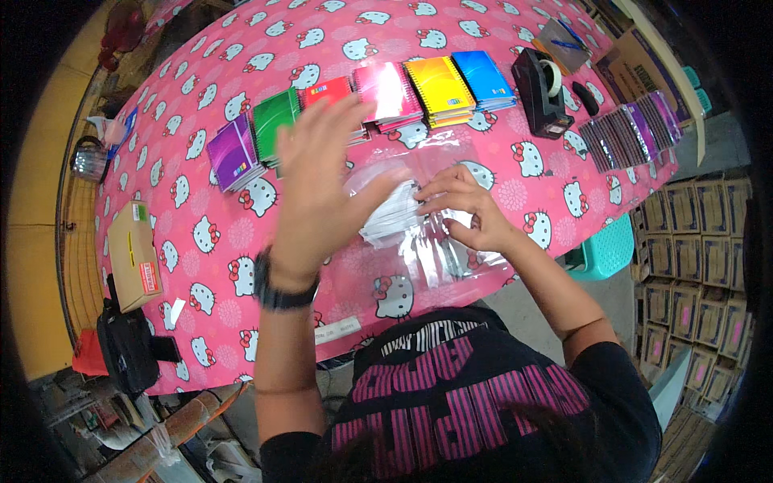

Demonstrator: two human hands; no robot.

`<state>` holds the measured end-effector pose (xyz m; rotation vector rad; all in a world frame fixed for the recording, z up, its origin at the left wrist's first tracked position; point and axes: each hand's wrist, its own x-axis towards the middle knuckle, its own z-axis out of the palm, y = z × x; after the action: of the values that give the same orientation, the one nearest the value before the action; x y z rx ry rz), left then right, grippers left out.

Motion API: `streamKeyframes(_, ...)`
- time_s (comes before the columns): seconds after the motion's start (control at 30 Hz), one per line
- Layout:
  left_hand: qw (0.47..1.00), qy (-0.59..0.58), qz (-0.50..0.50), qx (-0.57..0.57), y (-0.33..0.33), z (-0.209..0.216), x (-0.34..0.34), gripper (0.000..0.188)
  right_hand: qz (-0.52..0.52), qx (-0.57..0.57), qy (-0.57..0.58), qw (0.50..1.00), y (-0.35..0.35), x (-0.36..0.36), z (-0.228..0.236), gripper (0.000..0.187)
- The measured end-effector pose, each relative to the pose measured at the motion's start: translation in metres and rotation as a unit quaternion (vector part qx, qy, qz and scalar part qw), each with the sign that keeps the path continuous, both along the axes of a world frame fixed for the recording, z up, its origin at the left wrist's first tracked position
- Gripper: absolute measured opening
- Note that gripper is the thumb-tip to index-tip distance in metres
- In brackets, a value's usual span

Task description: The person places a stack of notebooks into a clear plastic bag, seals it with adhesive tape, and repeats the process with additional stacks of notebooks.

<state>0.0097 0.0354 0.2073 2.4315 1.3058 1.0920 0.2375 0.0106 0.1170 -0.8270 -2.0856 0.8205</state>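
My left hand (318, 181) is raised over the table, a dark band on its wrist. Its fingers are spread and it holds nothing, covering parts of the green notebooks (275, 117) and red notebooks (326, 90). A pile of white paper slips (390, 217) lies below it among clear plastic bags (439, 262). My right hand (471, 211) rests at the pile's right side, fingers bent and apart, fingertips touching the slips or the plastic. Beyond are stacks of spiral notebooks: purple (233, 153), pink (388, 90), yellow (440, 87) and blue (483, 76).
A black tape dispenser (539, 97) stands at the right, near a row of wrapped purple notebooks (632, 133). At the left are a cardboard box (133, 249) and a black bag (126, 350). A turquoise stool (604, 251) stands beside the pink patterned tablecloth (241, 233).
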Motion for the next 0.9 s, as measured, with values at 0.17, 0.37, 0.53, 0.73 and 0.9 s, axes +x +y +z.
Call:
streamKeyframes(0.17, 0.927, 0.306, -0.05, -0.211, 0.041, -0.003, 0.009, 0.037, 0.041, 0.003, -0.005, 0.999, 0.009, -0.007, 0.004, 0.044)
streamKeyframes(0.37, 0.997, 0.065, -0.021, 0.048, 0.024, 0.032, -0.014, 0.024, 0.031, -0.031, 0.006, 0.999, 0.009, 0.006, -0.007, 0.049)
streamKeyframes(0.53, 0.928, 0.278, -0.196, -0.149, -0.05, -0.008, -0.003, 0.026, 0.123, 0.008, -0.048, 0.991, 0.011, -0.014, -0.003, 0.061)
streamKeyframes(0.73, 0.967, -0.214, 0.134, -0.039, -0.075, -0.02, -0.048, 0.019, 0.174, 0.012, -0.109, 0.979, 0.017, -0.008, -0.004, 0.07)
streamKeyframes(0.9, 0.984, -0.143, 0.09, -0.056, -0.091, -0.109, -0.02, 0.042, 0.168, -0.012, -0.091, 0.982, 0.017, -0.01, -0.001, 0.077)
